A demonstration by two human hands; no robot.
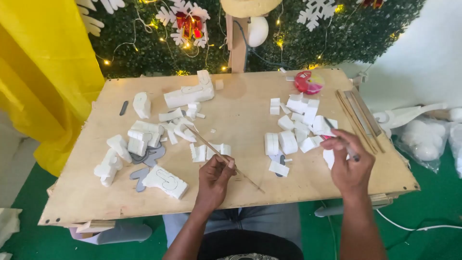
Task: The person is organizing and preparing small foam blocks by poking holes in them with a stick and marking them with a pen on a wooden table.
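My left hand (215,177) grips a thin wooden stick (204,140) that slants from upper left to lower right over the plywood board (245,103). My right hand (349,163) holds a slim pen-like tool (332,126), its tip pointing up toward a cluster of white foam pieces (301,120). More white foam blocks (144,135) lie scattered to the left, and small foam pieces (211,150) sit just above my left hand.
A long foam piece (187,94) lies at the back. A red and pink round container (308,82) sits at the back right. Several wooden strips (358,118) lie along the right edge. Grey flat cutouts (149,156), yellow cloth (43,67) and a decorated green wall (269,33) surround the board.
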